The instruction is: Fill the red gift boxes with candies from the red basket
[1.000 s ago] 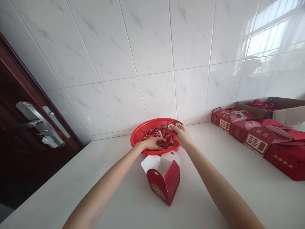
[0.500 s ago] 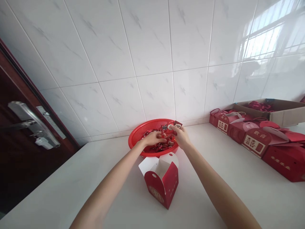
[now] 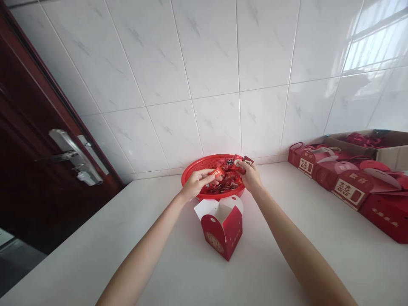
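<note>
My left hand (image 3: pixel 198 183) is closed on a red wrapped candy (image 3: pixel 217 172), held above the left part of a red plastic basket (image 3: pixel 188 172). Inside that basket lies a heap of wrapped candies (image 3: pixel 228 183), mostly red. At its right rim my right hand (image 3: pixel 250 176) pinches several candy packets (image 3: pixel 247 160), one dark red and others red and white; their exact number is hard to make out. Just in front of the basket stands a red gift box (image 3: pixel 219 236), its flaps open and its white inside showing. The bottom of the box is hidden.
Along the right side stands a row of red gift boxes (image 3: pixel 349 190) with gold-and-cream labels. Behind them is a cardboard carton (image 3: pixel 395 156) with red ribbon-like material (image 3: pixel 363 139). A white tiled wall (image 3: pixel 216 55) backs the white table (image 3: pixel 172 263); a dark door (image 3: pixel 28 140) is at left.
My left hand has risen from the heap with a red candy in its fingers. My right hand still holds its packets at the rim. The camera view has shifted left.
</note>
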`<state>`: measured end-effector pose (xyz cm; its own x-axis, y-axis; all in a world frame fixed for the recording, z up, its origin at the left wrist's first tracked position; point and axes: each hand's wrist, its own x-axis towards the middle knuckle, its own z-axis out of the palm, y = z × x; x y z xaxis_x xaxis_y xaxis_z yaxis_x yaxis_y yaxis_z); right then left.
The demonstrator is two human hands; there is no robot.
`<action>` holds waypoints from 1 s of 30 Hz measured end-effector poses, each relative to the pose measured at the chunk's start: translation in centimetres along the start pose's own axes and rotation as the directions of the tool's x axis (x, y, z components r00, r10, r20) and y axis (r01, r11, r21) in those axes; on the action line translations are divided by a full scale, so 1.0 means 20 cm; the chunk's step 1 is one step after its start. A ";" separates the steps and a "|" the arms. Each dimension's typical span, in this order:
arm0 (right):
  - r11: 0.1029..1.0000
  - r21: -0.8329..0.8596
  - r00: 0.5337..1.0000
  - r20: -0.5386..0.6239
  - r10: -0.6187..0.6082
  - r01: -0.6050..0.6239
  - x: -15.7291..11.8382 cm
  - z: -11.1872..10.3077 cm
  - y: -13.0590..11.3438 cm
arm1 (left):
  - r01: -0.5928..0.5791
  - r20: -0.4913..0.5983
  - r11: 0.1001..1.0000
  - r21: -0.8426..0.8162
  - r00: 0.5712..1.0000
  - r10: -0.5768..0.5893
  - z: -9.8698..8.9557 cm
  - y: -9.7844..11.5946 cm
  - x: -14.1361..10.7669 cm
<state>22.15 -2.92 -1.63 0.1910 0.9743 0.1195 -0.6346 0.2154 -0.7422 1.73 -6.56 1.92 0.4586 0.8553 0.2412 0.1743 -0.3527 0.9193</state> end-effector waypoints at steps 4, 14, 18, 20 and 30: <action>1.000 -0.015 0.999 0.022 0.028 -0.027 -0.02 0.01 -0.01 | 0.002 -0.015 0.981 0.193 1.000 0.000 0.07 0.06 -0.19; 0.990 -0.010 0.983 0.115 0.141 -0.140 -0.14 0.12 -0.11 | 0.118 -0.363 0.903 0.414 0.931 0.045 0.20 -0.01 -0.47; 0.973 -0.077 0.943 0.243 0.228 -0.216 -0.27 0.15 -0.13 | 0.205 -0.405 0.934 0.292 0.911 -0.074 0.21 -0.04 -0.50; 0.954 -0.150 0.904 0.310 0.294 -0.258 -0.36 0.14 -0.14 | 0.198 -0.380 0.945 0.262 0.921 -0.087 0.21 -0.04 -0.51; 0.761 -0.554 0.670 0.427 0.607 -0.337 -0.61 -0.02 -0.28 | 0.178 -0.161 0.958 0.225 0.976 -0.144 0.22 -0.05 -0.59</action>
<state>23.65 -16.14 0.93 -0.5777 0.8114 -0.0890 -0.1324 -0.2008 -0.9707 -0.01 -17.88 -3.24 0.2821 0.9470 0.1535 0.4449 -0.2709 0.8536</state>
